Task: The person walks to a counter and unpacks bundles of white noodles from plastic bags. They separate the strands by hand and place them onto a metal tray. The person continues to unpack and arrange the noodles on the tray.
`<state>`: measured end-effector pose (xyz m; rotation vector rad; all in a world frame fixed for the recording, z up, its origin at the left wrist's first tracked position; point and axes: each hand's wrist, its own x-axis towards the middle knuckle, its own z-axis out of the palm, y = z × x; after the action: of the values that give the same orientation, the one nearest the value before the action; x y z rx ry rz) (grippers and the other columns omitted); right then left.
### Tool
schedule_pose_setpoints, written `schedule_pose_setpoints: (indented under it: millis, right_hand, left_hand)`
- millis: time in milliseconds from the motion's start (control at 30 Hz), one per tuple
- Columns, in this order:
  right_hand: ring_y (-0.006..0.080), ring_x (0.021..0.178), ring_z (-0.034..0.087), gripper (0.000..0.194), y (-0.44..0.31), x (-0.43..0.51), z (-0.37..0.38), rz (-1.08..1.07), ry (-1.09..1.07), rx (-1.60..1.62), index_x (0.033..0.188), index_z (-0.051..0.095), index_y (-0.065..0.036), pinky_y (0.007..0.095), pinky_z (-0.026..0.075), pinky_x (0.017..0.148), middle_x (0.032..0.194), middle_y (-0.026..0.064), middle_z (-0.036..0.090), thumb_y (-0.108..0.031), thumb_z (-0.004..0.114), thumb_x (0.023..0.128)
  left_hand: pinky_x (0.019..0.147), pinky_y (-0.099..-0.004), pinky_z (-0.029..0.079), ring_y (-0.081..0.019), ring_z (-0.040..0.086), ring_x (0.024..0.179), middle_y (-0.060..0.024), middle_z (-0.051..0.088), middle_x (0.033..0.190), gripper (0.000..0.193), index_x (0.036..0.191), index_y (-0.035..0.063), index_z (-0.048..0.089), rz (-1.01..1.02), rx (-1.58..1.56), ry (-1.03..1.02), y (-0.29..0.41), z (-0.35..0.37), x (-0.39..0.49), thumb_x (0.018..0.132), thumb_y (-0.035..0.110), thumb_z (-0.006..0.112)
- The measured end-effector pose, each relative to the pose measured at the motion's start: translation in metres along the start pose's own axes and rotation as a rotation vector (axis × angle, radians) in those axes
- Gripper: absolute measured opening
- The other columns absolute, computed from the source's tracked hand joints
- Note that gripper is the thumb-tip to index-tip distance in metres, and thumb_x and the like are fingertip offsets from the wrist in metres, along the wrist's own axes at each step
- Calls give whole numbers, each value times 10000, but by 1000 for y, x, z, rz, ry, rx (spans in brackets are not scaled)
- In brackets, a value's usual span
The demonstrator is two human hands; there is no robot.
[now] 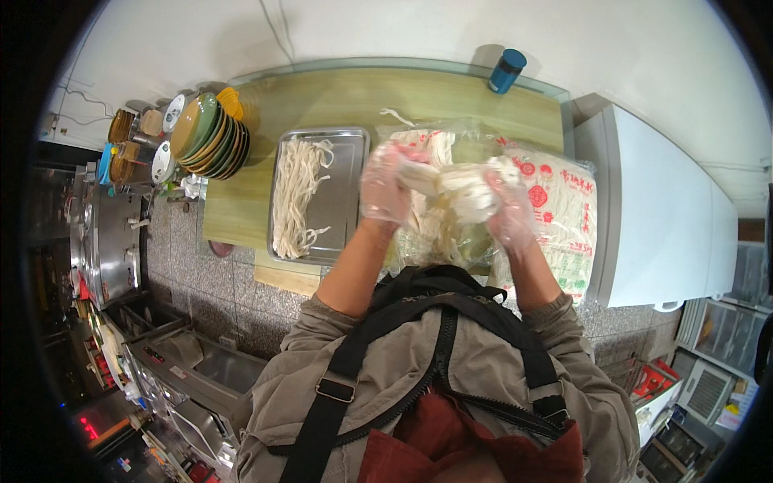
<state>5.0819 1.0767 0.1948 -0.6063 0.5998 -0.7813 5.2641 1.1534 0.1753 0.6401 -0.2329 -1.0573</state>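
Note:
Both my hands wear clear plastic gloves and hold white flat noodles above an opened plastic bag. On the left side of the bundle, my left hand grips one part of the noodles. My right hand is closed around the thicker part. More noodles lie in the bag beneath my hands. A steel tray stands left of my left hand, with a row of noodles along its left half. Beside my right hand lies a full noodle bag with red printing.
A stack of plates stands at the table's left end. A blue lidded container is near the back edge of the table. One loose noodle strip lies behind the bag. A white cabinet borders the right side.

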Motion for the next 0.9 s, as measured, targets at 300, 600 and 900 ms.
schedule_pose_setpoints:
  millis: [300, 600, 900]
  right_hand:
    - [215, 983, 606, 337, -52, -27, -137, -94, 437, 69, 1127, 561, 9, 369, 495, 872, 1070, 116, 620, -248, 594, 911]
    - [139, 921, 595, 360, -33, -32, -47, -130, 80, -475, 1172, 517, -41, 283, 523, 775, 1034, 64, 605, -93, 663, 847]
    - [103, 919, 574, 429, 8, -1, 41, -126, -113, -456, 1209, 469, 11, 244, 499, 768, 1023, 56, 607, -76, 675, 842]
  left_hand:
    - [555, -266, 352, -113, 368, 578, 26, 400, 645, 187, 858, 98, 509, 229, -90, 643, 86, -167, -3, 955, 259, 509]
    - [753, -292, 474, -167, 564, 762, -44, 571, 809, 161, 888, 80, 558, -9, 200, -53, 38, -26, -11, 939, 230, 532]
    - [976, -346, 414, -194, 503, 1151, -133, 462, 1334, 271, 1159, -4, 554, -71, 308, -321, -7, 48, -4, 958, 166, 492]
